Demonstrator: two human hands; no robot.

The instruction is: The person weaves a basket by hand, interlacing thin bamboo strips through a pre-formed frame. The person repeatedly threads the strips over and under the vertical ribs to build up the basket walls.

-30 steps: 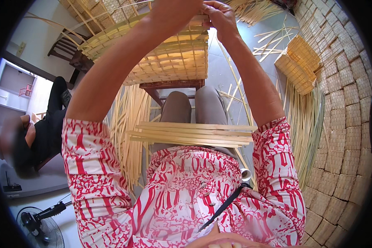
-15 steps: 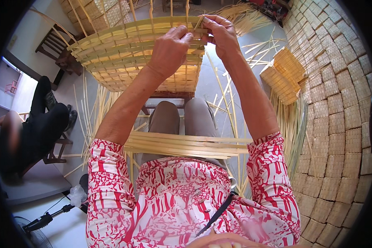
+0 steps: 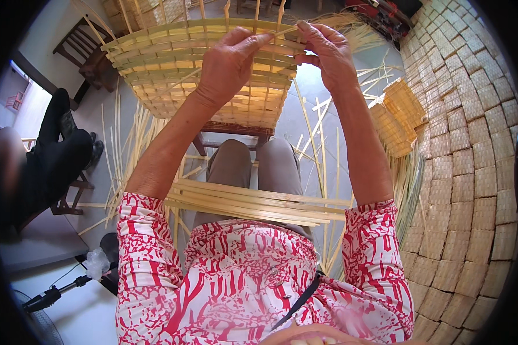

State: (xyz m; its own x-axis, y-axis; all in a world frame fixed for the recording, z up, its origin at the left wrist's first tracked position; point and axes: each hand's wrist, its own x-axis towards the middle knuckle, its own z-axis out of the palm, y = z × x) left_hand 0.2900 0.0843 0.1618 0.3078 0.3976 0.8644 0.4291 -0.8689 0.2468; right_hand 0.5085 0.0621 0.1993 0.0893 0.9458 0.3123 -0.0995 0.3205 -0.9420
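The left hand (image 3: pixel 227 63) is closed, thumb and forefinger clamped on a thin strip (image 3: pixel 286 31). The right hand (image 3: pixel 330 54) pinches the same strip between thumb and forefinger, its lower fingers loosely curled at the right edge of the basket (image 3: pixel 149 75). The strip runs between both hands near the basket's upper right corner. The basket sits on a stool (image 3: pixel 236 131), whose near edge shows beneath it; uprights (image 3: pixel 202 9) stand along its upper rim. Nearer, slats (image 3: pixel 253 201) lie across the lap (image 3: pixel 230 164). A small basket (image 3: pixel 400 118) sits to the right.
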